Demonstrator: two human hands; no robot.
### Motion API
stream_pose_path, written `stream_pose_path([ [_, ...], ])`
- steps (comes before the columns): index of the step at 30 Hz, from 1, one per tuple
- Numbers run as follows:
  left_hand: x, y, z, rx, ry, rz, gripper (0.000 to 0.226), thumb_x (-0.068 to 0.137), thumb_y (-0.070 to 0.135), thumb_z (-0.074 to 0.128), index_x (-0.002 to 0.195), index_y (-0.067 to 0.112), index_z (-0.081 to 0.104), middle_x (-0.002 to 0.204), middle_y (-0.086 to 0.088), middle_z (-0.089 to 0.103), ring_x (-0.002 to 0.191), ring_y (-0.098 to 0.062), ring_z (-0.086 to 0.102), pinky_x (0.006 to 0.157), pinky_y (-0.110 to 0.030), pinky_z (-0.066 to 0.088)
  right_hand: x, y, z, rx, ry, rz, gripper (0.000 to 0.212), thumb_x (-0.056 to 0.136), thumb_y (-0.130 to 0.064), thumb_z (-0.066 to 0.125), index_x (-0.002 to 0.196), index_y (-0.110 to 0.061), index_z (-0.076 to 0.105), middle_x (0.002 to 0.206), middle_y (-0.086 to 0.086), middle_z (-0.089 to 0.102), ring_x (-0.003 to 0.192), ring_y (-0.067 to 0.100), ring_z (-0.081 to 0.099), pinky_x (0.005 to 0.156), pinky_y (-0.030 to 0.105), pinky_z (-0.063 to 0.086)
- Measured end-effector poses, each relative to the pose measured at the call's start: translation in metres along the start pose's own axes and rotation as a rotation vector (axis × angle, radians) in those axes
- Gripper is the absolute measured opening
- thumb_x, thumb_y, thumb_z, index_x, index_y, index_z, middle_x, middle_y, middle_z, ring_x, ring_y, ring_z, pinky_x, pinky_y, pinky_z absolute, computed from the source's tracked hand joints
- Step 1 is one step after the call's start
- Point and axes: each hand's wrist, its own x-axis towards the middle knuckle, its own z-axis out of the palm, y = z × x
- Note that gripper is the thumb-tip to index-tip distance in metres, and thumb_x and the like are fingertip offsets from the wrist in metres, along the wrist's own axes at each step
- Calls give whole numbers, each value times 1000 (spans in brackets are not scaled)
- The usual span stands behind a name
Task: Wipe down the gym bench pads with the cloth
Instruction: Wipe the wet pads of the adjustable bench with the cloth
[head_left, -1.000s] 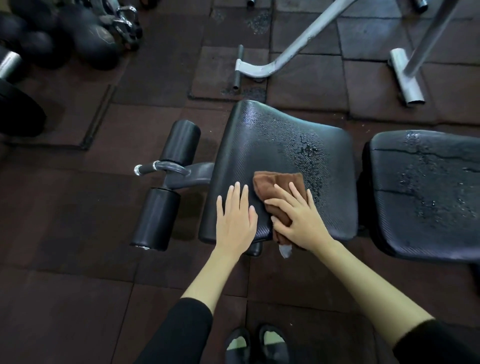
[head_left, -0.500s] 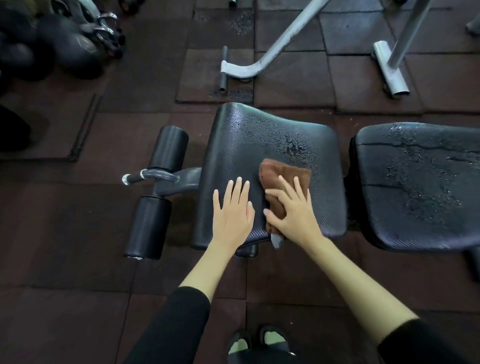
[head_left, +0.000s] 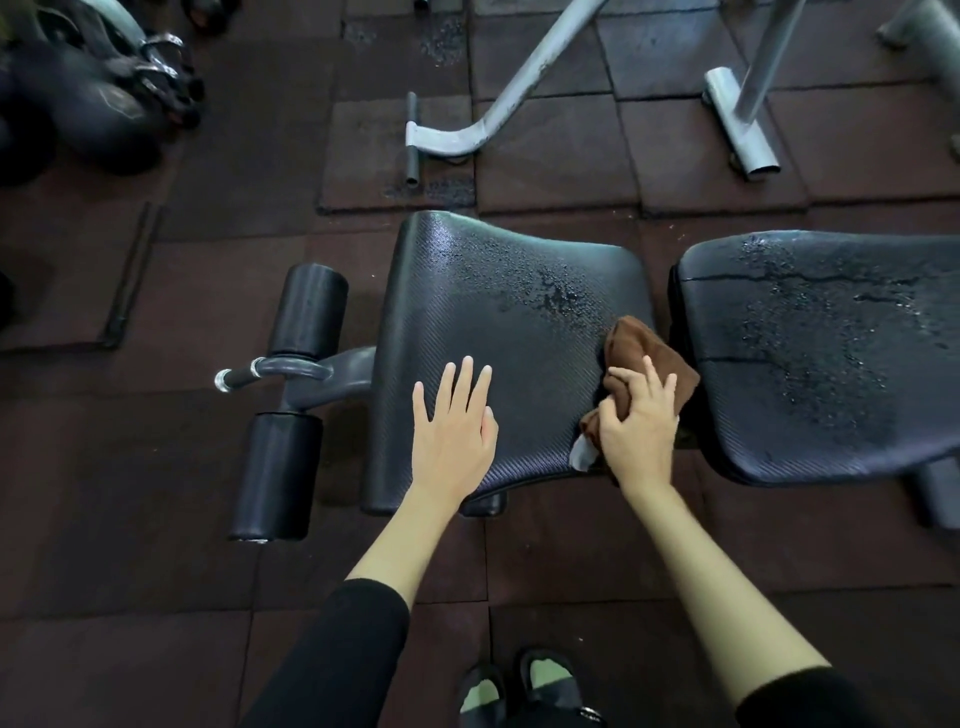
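**Inspector:** Resting flat on the near part of the seat pad (head_left: 498, 332), the left hand (head_left: 453, 428) has its fingers spread and holds nothing.

**Clerk:** And the other one?

**Inspector:** The right hand (head_left: 640, 421) is curled around a bunched brown cloth (head_left: 657, 356), pressing it onto the right edge of that same pad, at the gap beside the back pad (head_left: 831, 353). A small white tag hangs from the cloth under the thumb.

**Clerk:** Condition of the surfaces?

**Inspector:** Black textured vinyl on both. Water droplets sit on the far right portion of the seat pad, just beyond the cloth. The back pad carries droplets across most of its top, with a crack line running along its far side.

**Clerk:** Surroundings?

**Inspector:** Two black foam rollers (head_left: 291, 400) on a curved bar stand left of the seat pad. Grey metal frame legs (head_left: 483, 124) rest on the dark rubber floor tiles (head_left: 156, 467) beyond. Dark round weights (head_left: 88, 111) lie at far left. Both forearms are bare below black sleeves.
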Motion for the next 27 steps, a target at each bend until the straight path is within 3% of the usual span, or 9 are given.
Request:
stream_pose_path([
  [3,1,-1,1,5,6,0,53,92,30,30,144,20,37,149,-5,37,137,-23,35,108,-53,27,-17,-27,19,-46,1,-19,37,83,-19,58,120,-25,57,153,1,30,145,31,10,109,61,18],
  [7,1,-2,1,-2,14,4,52,93,29,30,143,21,39,148,-4,39,136,-22,37,107,-52,29,-38,-41,31,-78,-225,-315,36,84,-24,57,119,-27,56,154,-2,29,146,30,8,110,57,15],
  [10,2,-2,0,-3,8,9,52,92,29,30,142,21,39,148,-4,39,136,-22,37,107,-52,29,-21,-8,8,-146,-403,-606,41,80,-35,47,120,-31,56,153,-5,32,145,29,14,109,56,22],
  [12,2,-2,0,-7,2,4,52,92,29,30,142,21,40,148,-4,39,136,-22,37,107,-53,29,-6,15,-9,-218,-442,-707,45,76,-36,47,120,-35,55,152,-7,32,145,27,16,110,57,23],
  [18,5,0,-3,-14,-9,19,53,90,34,32,139,19,45,145,-7,43,133,-25,40,106,-55,29,-7,6,-6,-76,-177,-306,43,80,-28,56,122,-35,54,153,-6,31,145,32,12,113,59,17],
  [21,8,0,-2,-22,-7,43,54,88,37,36,137,19,47,144,-8,44,133,-25,40,107,-55,29,-19,-13,5,-43,-159,-182,43,83,-23,61,124,-34,53,154,-6,28,146,29,6,111,59,13],
  [27,8,0,-2,-28,18,67,52,87,36,37,134,17,50,142,-7,47,131,-24,43,106,-54,31,-19,2,4,-186,-345,-555,56,83,-38,45,138,-39,39,155,-8,25,146,25,9,110,56,19],
])
